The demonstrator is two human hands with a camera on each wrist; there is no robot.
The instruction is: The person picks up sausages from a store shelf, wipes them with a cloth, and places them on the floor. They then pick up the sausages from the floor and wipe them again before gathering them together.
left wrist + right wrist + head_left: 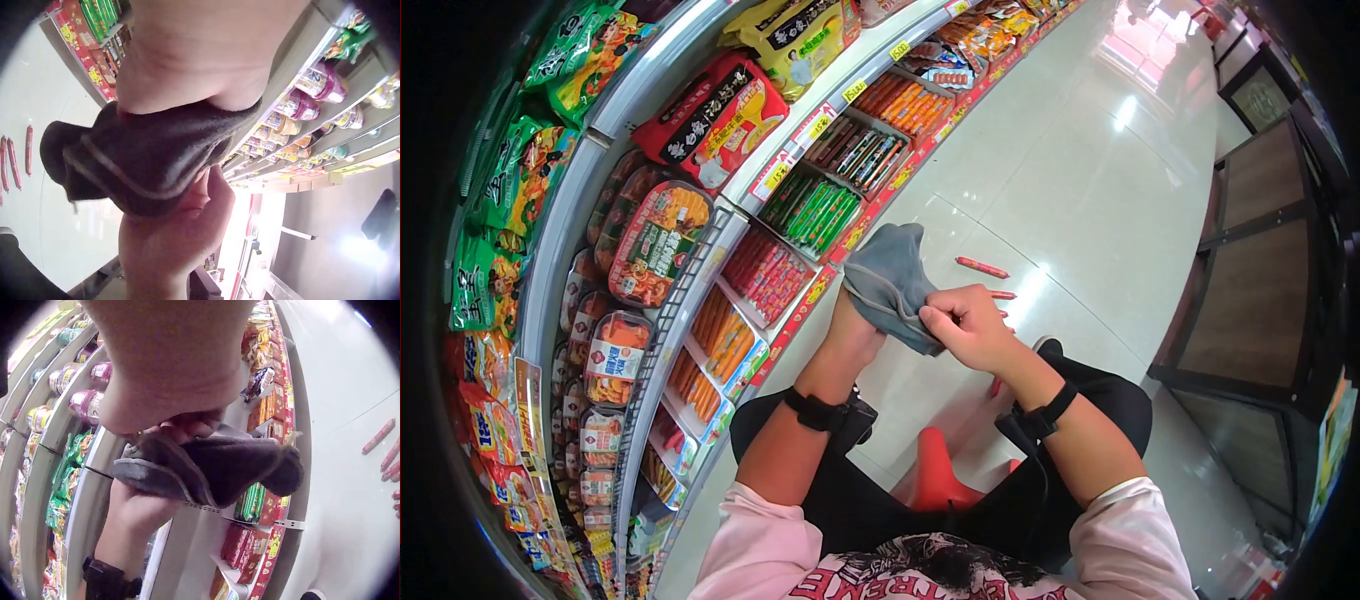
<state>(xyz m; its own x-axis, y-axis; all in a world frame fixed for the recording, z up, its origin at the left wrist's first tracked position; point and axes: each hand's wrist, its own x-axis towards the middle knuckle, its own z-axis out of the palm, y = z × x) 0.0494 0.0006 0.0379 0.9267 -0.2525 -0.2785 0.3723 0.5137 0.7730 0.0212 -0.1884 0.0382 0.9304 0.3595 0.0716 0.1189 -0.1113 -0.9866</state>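
Observation:
A dark grey-blue cloth (890, 285) with a pale seam line is bunched over my left hand (858, 328). The cloth covers the left fingers, so their pose is hidden; only the wrist side and part of the palm show. My right hand (970, 325) pinches the cloth's near edge between thumb and curled fingers. From the left wrist view, the cloth (144, 162) wraps the left hand while the right hand (181, 231) grips it from the other side. Seen from the right wrist, the cloth (212, 465) stretches between both hands.
Several red-wrapped sausage sticks (982, 267) lie on the shiny tiled floor (1040, 180). On the left, store shelves hold boxes of snack sticks (812, 215), packaged tubs (662, 243) and green bags (485, 280). A red plastic piece (935, 470) stands between the legs. Dark cabinets (1250, 270) line the right.

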